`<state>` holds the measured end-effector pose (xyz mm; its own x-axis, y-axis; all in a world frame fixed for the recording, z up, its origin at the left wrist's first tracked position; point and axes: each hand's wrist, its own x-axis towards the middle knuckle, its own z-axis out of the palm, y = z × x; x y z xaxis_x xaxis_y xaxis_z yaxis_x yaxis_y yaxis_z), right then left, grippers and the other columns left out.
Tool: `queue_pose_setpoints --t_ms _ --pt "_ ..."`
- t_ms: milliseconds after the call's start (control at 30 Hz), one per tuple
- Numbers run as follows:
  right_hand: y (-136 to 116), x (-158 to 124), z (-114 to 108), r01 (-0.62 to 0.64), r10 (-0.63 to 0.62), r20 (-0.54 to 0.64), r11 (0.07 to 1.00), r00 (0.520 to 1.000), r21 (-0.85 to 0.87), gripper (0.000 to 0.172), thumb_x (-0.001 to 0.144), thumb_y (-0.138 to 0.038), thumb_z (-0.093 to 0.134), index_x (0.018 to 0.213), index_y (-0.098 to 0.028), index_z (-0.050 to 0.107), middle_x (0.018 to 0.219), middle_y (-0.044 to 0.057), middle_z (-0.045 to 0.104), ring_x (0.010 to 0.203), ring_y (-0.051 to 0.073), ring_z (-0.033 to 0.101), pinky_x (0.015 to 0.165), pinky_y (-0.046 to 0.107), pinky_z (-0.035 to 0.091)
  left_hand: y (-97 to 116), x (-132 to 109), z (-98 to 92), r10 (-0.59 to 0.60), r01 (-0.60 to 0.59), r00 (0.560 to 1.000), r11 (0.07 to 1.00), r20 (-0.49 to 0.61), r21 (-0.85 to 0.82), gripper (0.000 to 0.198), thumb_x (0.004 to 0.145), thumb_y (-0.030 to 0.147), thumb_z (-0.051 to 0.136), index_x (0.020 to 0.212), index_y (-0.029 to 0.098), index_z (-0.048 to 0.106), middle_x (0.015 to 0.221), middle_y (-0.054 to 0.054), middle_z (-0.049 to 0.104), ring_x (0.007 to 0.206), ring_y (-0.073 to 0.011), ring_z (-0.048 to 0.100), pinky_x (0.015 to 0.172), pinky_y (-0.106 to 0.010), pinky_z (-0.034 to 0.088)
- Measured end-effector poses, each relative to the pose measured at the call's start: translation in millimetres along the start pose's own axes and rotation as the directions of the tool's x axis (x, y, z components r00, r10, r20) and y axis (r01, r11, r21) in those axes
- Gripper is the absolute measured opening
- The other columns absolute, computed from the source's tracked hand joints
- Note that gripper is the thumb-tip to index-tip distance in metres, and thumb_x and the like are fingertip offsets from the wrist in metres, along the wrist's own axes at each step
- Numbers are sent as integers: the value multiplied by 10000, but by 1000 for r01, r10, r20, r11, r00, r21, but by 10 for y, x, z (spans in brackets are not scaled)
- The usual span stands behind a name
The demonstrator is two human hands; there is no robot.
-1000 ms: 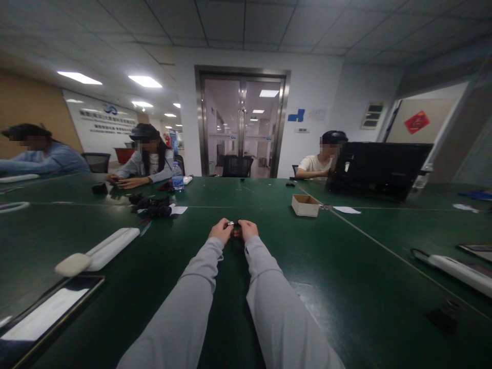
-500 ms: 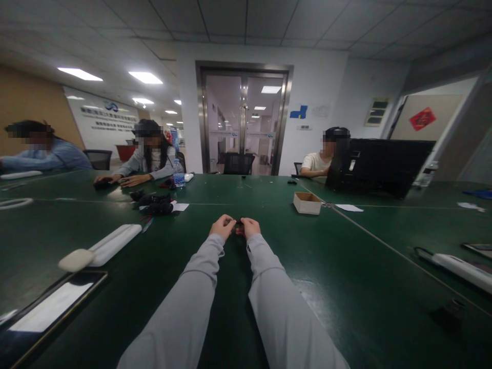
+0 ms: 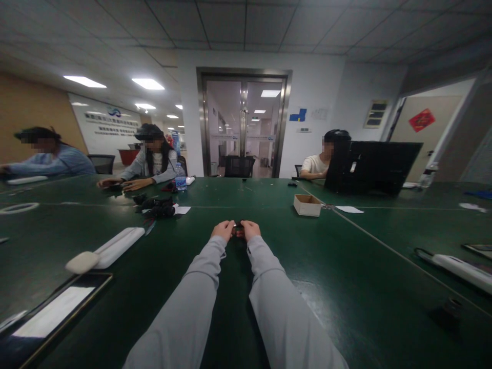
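The left hand (image 3: 223, 230) and the right hand (image 3: 250, 229) both pinch one small dark part (image 3: 238, 231), near the cardboard box (image 3: 306, 205), over the green surface (image 3: 346, 266).

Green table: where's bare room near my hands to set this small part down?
Widest bare patch: table right of the right hand, between cardboard box and right power strip. A narrower one lies between left hand and left power strip. Crowded around the black parts pile.

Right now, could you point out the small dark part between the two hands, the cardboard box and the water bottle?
small dark part (image 3: 238, 231): head view, its visible middle.
cardboard box (image 3: 305, 209): head view, its front wall.
water bottle (image 3: 180, 179): head view, its body.
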<state>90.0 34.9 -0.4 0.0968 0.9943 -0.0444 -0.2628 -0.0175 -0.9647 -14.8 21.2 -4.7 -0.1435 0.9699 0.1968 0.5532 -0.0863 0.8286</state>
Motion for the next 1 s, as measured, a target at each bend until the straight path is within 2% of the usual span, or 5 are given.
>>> queue_pose_setpoints --t_ms 400,600,833,900,1000 --pt "-36 -104 -4 -30 29 27 999 999 15 143 687 -107 478 549 -143 480 324 -55 432 296 83 450 341 186 428 79 -127 -19 6 -6 1000 1000 -23 -12 370 762 480 319 808 187 540 617 -3 579 490 -102 517 533 -217 402" --pt "-115 -668 -184 -216 172 240 962 955 167 72 713 -123 460 642 -131 473 423 -21 506 355 86 484 431 226 463 249 -711 -160 292 -291 956 952 0 94 260 721 352 452 942 216 468 795 -12 565 689 -126 536 641 -227 400" --pt "-361 -1806 -654 -298 293 617 949 730 -98 469 649 -254 576 1053 -199 345 781 40 580 519 145 592 566 353 481 440 -1564 -808 323 -403 884 894 338 198 166 733 346 423 840 245 500 755 -4 587 698 -142 539 626 -233 370" --pt "-549 -2055 -867 -187 304 624 951 720 -247 520 625 -283 602 1084 -242 362 887 55 550 537 132 589 582 355 482 367 -1699 -1131 171 -303 895 911 413 280 132 702 369 461 781 279 517 744 19 600 693 -145 545 624 -238 369" --pt "-904 -2285 -1385 95 174 526 891 833 -444 381 654 -331 580 1022 -279 496 996 94 528 643 155 587 635 359 481 -21 -1859 -1693 -53 -77 943 926 329 370 183 671 459 471 777 319 521 779 40 613 725 -150 552 662 -261 387"
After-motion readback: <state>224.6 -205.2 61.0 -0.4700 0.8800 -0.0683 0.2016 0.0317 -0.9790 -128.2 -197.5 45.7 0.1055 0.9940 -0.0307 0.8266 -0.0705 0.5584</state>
